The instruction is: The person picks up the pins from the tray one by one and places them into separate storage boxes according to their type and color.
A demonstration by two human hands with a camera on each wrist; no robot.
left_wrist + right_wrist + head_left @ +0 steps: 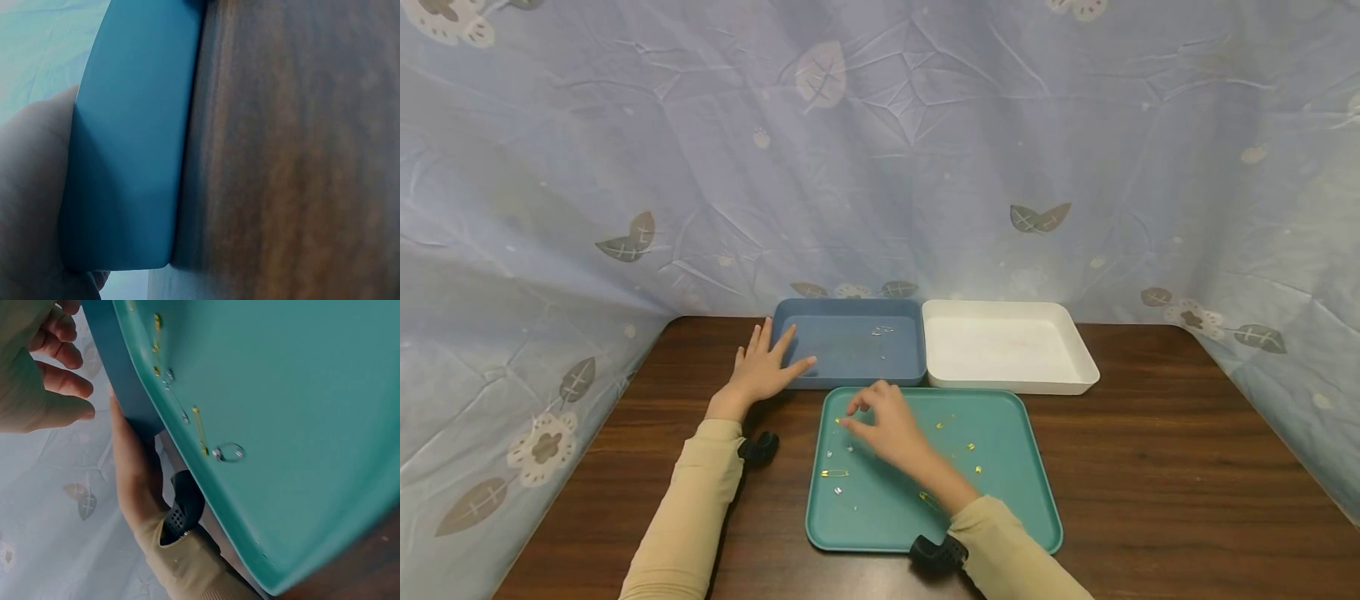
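Observation:
My left hand [762, 371] rests with spread fingers at the left end of the blue tray [835, 342], its thumb reaching over the near rim. Several small silver safety pins [882, 331] lie inside that tray. Above the far left part of the teal tray [895, 517] hovers my right hand [887, 425], thumb and fingers apart, with nothing visible between them. Gold safety pins [834, 473] and silver ones are scattered across the teal tray. The right wrist view shows a gold safety pin [200, 431] beside a silver safety pin [178, 405] near the rim.
A white tray [1000, 342] stands right of the blue one, close against it. All three trays sit on a dark wooden table [1165, 467]. Behind the table hangs a patterned pale curtain [880, 167].

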